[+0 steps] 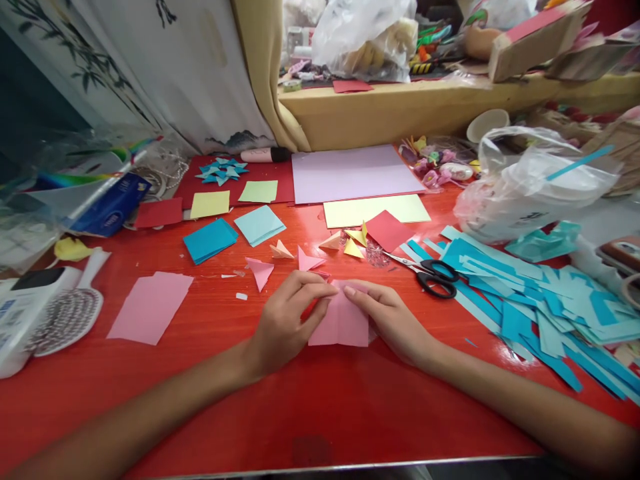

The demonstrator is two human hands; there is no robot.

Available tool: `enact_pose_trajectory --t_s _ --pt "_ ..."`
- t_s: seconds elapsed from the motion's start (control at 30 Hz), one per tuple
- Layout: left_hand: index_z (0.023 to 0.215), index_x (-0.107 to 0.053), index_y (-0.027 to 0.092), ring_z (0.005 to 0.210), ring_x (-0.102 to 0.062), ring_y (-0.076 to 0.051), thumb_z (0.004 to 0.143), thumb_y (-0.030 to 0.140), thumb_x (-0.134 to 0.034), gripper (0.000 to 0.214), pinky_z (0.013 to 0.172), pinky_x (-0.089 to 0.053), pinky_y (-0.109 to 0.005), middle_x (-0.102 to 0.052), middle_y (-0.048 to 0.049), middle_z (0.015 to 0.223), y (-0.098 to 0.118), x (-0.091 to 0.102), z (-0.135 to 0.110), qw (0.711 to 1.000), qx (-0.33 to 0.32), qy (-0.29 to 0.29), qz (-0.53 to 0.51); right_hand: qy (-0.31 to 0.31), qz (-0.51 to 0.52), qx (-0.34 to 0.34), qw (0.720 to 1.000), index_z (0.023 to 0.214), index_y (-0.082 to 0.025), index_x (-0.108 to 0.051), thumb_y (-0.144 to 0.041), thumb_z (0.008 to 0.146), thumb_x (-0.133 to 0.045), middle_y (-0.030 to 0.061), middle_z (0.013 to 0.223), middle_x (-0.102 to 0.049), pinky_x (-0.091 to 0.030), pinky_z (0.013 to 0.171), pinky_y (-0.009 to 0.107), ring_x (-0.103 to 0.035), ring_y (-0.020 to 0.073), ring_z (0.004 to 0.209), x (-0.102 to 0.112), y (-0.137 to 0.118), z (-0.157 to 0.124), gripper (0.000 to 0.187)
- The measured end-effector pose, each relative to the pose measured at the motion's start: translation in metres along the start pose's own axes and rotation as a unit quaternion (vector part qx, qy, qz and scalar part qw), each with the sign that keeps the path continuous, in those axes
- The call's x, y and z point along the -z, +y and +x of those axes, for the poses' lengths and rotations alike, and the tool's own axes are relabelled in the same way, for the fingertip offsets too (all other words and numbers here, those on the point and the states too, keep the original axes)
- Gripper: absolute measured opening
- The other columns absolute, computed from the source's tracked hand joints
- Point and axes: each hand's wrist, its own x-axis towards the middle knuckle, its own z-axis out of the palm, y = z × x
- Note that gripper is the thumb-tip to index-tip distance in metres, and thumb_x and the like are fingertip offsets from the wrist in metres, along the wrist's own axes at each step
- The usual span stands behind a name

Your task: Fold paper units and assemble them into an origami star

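A square of pink paper point(345, 327) with a crease down its middle is held just over the red table. My left hand point(290, 317) pinches its top left edge between thumb and forefinger. On the other side my right hand point(393, 317) grips the top right part, thumb on the front and fingers behind. Just beyond the hands lie folded pink paper pieces point(260, 272), peach ones point(281, 250) and yellow ones point(354, 249). A red paper square point(387, 231) lies past them. To the left is a small stack of pink sheets point(150, 307).
Black-handled scissors point(437, 279) lie right of my right hand, before a heap of blue paper strips point(545, 300). Blue squares point(210, 240), a lilac sheet point(355, 173) and a blue folded star point(221, 171) lie farther back. A hairbrush point(75, 313) is at left, a plastic bag point(530, 187) at right.
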Motion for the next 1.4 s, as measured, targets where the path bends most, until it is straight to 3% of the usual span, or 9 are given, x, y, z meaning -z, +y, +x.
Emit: enact_pose_trajectory --t_s 0.2,0.47,0.77,1.07,1.27,1.4 --pt "0.1 -0.056 0.013 0.088 -0.062 -0.015 0.077 0.006 -0.061 0.024 0.076 -0.055 -0.026 -0.063 -0.0068 0.093 -0.014 0.0 0.001 0.991 -0.128 -0.02 0.032 0.005 0.035 -0.016 0.999 0.087 -0.019 -0.061 -0.043 0.087 -0.052 -0.0013 0.068 -0.051 -0.039 0.056 0.023 -0.05 0.0097 0.06 0.004 0.0 0.001 0.025" --pt "0.09 -0.06 0.015 0.086 -0.064 -0.016 0.077 0.012 -0.063 0.013 0.075 -0.057 -0.027 -0.065 -0.0052 0.086 -0.02 0.002 0.002 0.969 -0.227 -0.035 0.091 -0.005 0.04 -0.039 0.998 0.083 -0.019 -0.06 -0.044 0.086 -0.054 -0.0014 0.067 -0.051 -0.035 0.049 0.02 -0.046 0.009 0.056 0.006 -0.003 0.002 0.026" --pt "0.095 -0.059 0.014 0.096 -0.064 -0.019 0.079 0.011 -0.061 0.017 0.083 -0.057 -0.03 -0.066 -0.0082 0.096 -0.02 0.002 -0.001 0.969 -0.223 -0.066 0.08 0.008 0.074 -0.062 0.995 0.081 -0.016 -0.059 -0.042 0.081 -0.06 -0.0012 0.069 -0.052 -0.033 0.052 0.021 -0.045 0.0088 0.058 0.008 -0.002 0.004 0.025" --pt "0.094 -0.06 0.011 0.095 -0.063 -0.019 0.076 0.008 -0.063 0.018 0.084 -0.056 -0.028 -0.066 -0.0089 0.089 -0.019 0.0 0.001 0.966 -0.235 -0.079 0.07 -0.001 0.076 -0.051 0.996 0.078 -0.015 -0.06 -0.038 0.081 -0.06 0.0009 0.075 -0.059 -0.038 0.062 0.024 -0.052 0.0107 0.066 0.008 -0.004 0.005 0.023" --pt "0.091 -0.06 0.016 0.091 -0.062 -0.019 0.078 0.01 -0.059 0.015 0.077 -0.057 -0.029 -0.066 -0.0057 0.086 -0.018 0.0 0.003 0.969 -0.223 -0.087 0.065 -0.018 0.047 -0.064 0.997 0.079 -0.015 -0.061 -0.041 0.081 -0.06 0.0002 0.069 -0.058 -0.037 0.056 0.023 -0.05 0.0098 0.058 0.01 -0.005 0.004 0.026" --pt "0.09 -0.059 0.015 0.091 -0.061 -0.02 0.076 0.009 -0.06 0.015 0.075 -0.057 -0.031 -0.065 -0.0074 0.086 -0.017 0.001 0.003 0.968 -0.222 -0.099 0.062 -0.024 0.018 -0.048 0.998 0.079 -0.015 -0.062 -0.034 0.079 -0.063 -0.0002 0.069 -0.059 -0.036 0.054 0.022 -0.051 0.0092 0.057 0.01 -0.007 0.004 0.019"
